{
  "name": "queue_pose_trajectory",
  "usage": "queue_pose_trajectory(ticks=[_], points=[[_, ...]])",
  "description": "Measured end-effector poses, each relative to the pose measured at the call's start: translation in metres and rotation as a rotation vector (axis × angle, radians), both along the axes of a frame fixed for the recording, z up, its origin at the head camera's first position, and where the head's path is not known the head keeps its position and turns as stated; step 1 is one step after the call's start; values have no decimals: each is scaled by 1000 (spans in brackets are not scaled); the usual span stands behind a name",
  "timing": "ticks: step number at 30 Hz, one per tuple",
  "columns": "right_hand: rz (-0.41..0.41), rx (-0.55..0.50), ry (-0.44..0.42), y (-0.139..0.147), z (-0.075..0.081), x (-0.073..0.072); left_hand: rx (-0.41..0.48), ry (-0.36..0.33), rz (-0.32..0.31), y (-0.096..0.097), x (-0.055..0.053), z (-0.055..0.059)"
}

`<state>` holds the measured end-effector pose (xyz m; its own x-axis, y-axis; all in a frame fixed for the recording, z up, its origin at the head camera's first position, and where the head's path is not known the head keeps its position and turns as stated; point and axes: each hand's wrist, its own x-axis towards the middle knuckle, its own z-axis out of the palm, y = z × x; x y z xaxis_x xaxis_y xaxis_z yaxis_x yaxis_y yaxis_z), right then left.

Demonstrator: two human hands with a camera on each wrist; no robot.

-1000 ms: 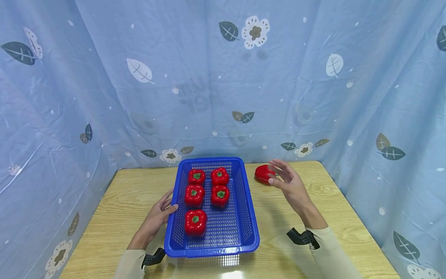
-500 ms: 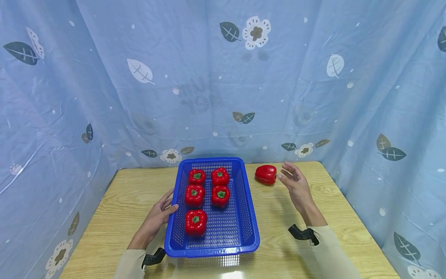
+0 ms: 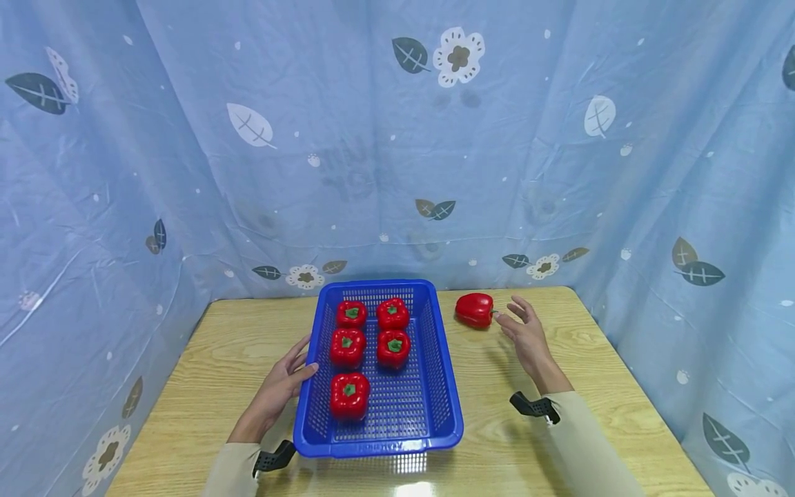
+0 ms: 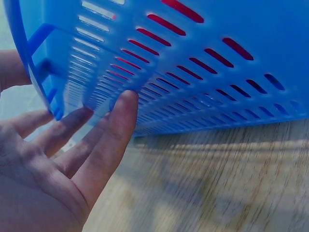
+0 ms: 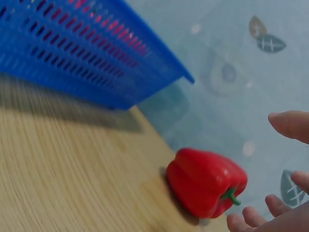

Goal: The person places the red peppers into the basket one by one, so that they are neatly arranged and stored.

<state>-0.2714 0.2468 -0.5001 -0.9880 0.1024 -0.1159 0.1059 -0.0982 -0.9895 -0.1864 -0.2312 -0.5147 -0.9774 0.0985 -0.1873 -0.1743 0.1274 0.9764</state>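
A blue plastic basket [image 3: 448,386] with slotted walls sits on the table and holds several red bell peppers [image 3: 350,398], their green stems upward. At its left side my left hand [image 3: 273,395] grips the rim, thumb over the edge. In the left wrist view, the fingers [image 4: 108,142] lie against the outside of the slotted wall. One more red bell pepper [image 3: 474,310] lies on its side right of the basket, stem pointing right. My right hand [image 3: 529,342] hovers just right of that stem, fingers spread and holding nothing; the right wrist view shows a gap between fingertips and pepper [image 5: 205,181].
The wooden table [image 3: 230,331] ends at a blue curtain [image 3: 373,172] with leaf and flower prints, which hangs behind and on both sides. A black wrist strap [image 3: 534,407] shows on each sleeve. Bare wood lies left and right of the basket.
My right hand has drawn back to the right from over the loose bell pepper, then slightly toward me, uncovering it. My left hand, the basket and the peppers keep their places.
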Motion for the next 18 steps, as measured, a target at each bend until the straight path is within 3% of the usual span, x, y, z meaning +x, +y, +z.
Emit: queue_pose_trajectory(ticks=[10,18], points=[[14,49,-117,-1,-17,-19,35,-4,-5,0,-1,-1],[51,134,-144,-3,-26,-34,38,-3,-6,0,-1,-1]])
